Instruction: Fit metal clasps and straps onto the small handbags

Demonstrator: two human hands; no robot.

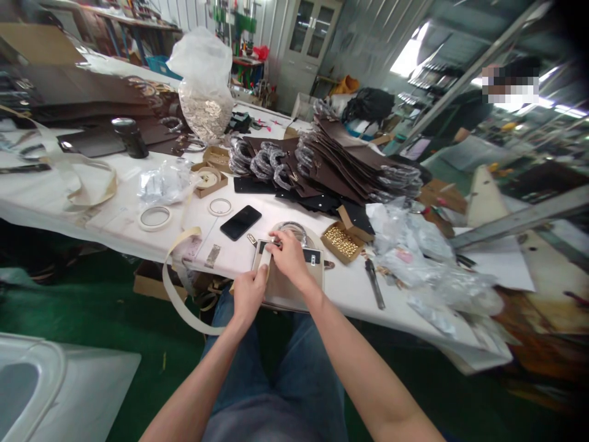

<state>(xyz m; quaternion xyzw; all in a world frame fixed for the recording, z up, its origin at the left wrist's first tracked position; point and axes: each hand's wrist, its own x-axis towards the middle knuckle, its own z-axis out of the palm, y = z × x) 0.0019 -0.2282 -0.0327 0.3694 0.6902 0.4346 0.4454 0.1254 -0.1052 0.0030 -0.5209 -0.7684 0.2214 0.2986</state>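
Note:
In the head view my left hand is closed around a flat beige strap, thumb on top. The fingers of my right hand are pinched at the strap's upper end; small metal hardware there is mostly hidden. Under both hands, at the table's front edge, lies a greyish-beige bag panel with a dark band and a small metal fitting. Behind the right hand is a plastic-wrapped curved handle. A long beige strip hangs in a loop left of my left hand.
Right of the panel are a small box of gold-coloured metal pieces and a dark pen-like tool. A phone and tape rolls lie leftward. Stacked brown bag pieces stand behind; a person is at far right.

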